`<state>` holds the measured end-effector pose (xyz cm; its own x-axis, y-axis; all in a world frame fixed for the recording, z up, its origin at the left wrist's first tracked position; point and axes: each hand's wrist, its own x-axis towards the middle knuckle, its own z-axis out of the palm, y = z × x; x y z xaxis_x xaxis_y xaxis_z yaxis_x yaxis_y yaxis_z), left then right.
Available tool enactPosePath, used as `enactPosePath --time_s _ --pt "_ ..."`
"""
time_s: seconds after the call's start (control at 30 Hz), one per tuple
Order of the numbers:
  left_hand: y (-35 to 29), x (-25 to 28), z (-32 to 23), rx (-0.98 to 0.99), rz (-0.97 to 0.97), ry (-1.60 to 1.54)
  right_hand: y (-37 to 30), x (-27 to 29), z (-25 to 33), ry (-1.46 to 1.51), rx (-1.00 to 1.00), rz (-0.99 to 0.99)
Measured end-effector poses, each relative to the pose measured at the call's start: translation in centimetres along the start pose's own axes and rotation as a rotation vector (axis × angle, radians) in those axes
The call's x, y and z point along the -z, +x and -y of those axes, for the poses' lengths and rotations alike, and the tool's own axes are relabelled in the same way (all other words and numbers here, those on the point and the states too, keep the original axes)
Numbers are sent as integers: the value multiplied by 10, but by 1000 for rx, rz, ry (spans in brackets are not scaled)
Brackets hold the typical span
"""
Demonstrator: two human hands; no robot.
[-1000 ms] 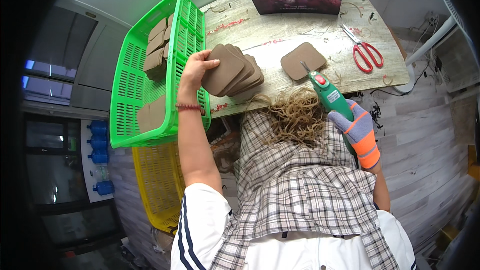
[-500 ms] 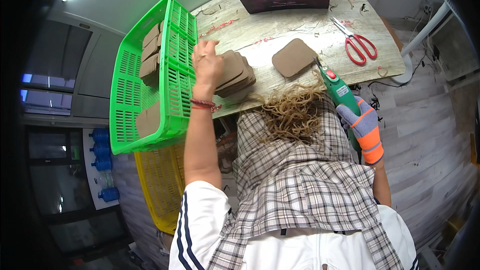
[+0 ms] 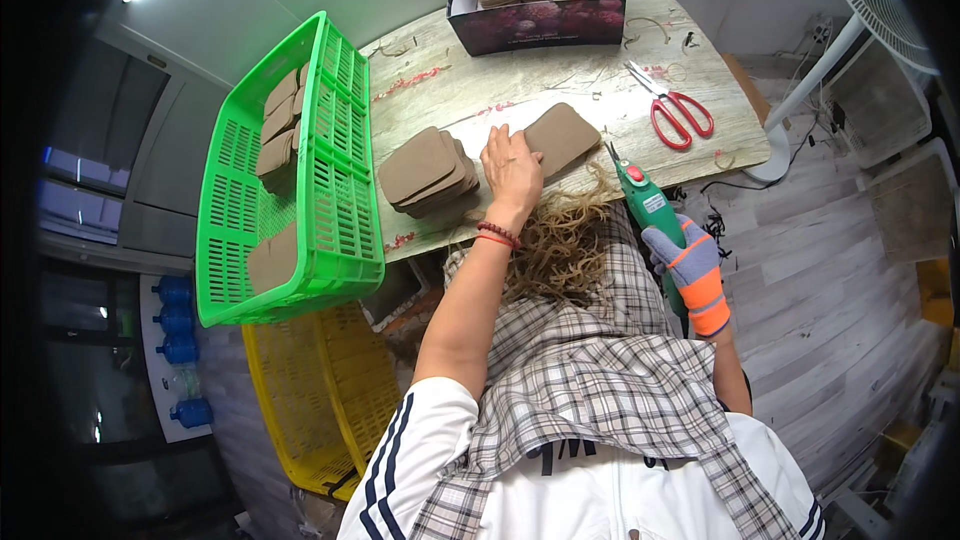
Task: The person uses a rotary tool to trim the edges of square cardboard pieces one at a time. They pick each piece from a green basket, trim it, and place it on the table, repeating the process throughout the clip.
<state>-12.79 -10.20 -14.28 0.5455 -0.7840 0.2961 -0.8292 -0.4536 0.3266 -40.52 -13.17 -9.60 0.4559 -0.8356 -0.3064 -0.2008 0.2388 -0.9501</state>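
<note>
Having left the stack of brown pads [image 3: 428, 170] since the earlier frame, the left hand [image 3: 512, 172] is now reaching over to the single pad [image 3: 563, 135] lying on the table [image 3: 420, 52]. Its fingers are spreading slightly at that pad's left edge, and from where I am standing I cannot tell whether they are gripping it. That pad is resting flat near the front edge, to the right of the stack.

Gloved in grey and orange, the right hand [image 3: 684, 258] is wrapping its fingers around a green handheld cutter [image 3: 648, 202], whose tip is pointing up just beside the pad's right side. A small pale label is sitting below the cutter's red button, its print too fine for me to read. Pale writing is running along the dark, flowery front of the box [image 3: 540, 26], which is holding more stacked pads at the back. Dark letters are showing on the white shirt [image 3: 590, 505], partly hidden by the checked apron [image 3: 620, 390].

Curly tan trimmings [image 3: 560, 262] are heaping on the lap. Red-handled scissors [image 3: 684, 122] are lying open to the right, and a green crate [image 3: 335, 170] is holding further pads on the left.
</note>
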Motion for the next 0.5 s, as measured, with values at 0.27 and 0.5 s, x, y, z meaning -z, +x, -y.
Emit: enactPosePath --time_s 0.27,0.5 --pt "-8 29 -19 70 -118 -219 -3 -2 0 24 2 -7" --pt "-23 31 -26 412 -96 -1527 -7 -5 9 -6 42 31"
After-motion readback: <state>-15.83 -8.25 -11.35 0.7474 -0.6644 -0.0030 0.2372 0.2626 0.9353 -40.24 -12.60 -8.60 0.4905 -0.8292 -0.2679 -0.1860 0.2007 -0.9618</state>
